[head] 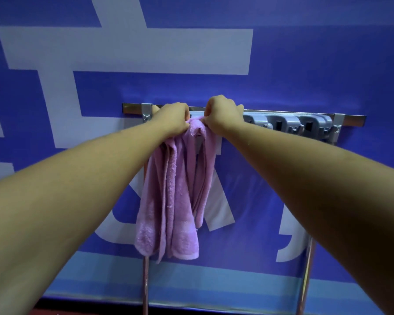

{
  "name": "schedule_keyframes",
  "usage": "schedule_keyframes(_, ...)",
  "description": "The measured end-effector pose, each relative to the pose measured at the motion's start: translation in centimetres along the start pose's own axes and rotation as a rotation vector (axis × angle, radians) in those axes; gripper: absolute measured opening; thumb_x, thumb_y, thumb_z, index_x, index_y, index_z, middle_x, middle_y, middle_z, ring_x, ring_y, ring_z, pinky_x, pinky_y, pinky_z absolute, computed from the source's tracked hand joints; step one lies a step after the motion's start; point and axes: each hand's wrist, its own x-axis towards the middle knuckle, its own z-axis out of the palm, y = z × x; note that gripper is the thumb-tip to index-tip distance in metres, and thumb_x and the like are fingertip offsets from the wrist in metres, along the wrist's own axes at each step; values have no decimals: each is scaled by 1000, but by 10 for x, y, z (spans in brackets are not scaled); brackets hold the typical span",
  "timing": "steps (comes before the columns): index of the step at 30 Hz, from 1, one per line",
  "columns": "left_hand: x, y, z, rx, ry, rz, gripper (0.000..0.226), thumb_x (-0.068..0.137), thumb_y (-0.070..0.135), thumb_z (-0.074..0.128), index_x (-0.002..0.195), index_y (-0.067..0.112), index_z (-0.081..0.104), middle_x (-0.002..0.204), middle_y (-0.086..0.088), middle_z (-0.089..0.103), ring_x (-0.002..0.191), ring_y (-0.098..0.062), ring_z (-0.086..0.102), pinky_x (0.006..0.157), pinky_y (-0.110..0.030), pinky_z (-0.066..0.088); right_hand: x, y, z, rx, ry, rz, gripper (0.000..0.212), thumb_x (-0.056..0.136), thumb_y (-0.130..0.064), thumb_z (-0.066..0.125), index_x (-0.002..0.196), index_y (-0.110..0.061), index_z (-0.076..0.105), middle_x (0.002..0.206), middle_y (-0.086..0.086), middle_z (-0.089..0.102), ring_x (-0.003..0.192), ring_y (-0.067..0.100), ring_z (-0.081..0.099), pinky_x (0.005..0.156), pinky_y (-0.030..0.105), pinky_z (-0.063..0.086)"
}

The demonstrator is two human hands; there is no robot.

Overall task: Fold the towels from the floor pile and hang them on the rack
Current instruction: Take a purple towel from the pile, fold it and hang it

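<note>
Head view: at frame centre we see our left hand point(172, 118) and right hand point(221, 115), 2 curled fists, gripping the pink towel point(175, 189) against the rack point(305, 120).

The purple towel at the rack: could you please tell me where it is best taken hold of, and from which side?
Take the purple towel by its bunched top edge, at the rack, coming from the front, since the wall lies behind. Set one grip on each side of the bunch, where the left hand and right hand pinch it now; below, it hangs in loose folds.
</note>
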Motion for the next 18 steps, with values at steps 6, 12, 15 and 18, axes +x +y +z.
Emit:
schedule_keyframes(6,-20,-10,-2,-154,162,138,19,85,13,65,103,17,65,103,-2,69,103,-26,61,91,-37,45,-22,8,-8,1,87,-151,13,91,-21,65,99,-21,75,105,3,68,107,29,57,83,36,40)
schedule_keyframes(12,-44,8,-5,-475,-65,82,28,95,17,54,121,17,66,114,2,69,92,-14,60,66,-21,47,-50,7,1,296,-74,-122,21,90,-14,53,87,-6,73,85,13,72,79,24,61,65,32,45)
schedule_keyframes(15,-55,14,-6,-663,-158,-65,41,78,26,51,116,27,66,108,0,69,87,-19,60,65,-29,48,-50,7,9,500,-181,0,19,87,-10,54,88,-4,71,83,16,70,73,18,54,63,32,45)
schedule_keyframes(18,-69,12,-3,-725,-185,-112,51,72,18,48,119,31,61,109,-7,69,92,-27,63,68,-30,48,-57,17,20,642,-238,107,21,67,-10,42,73,-2,60,70,18,52,71,18,43,65,38,39)
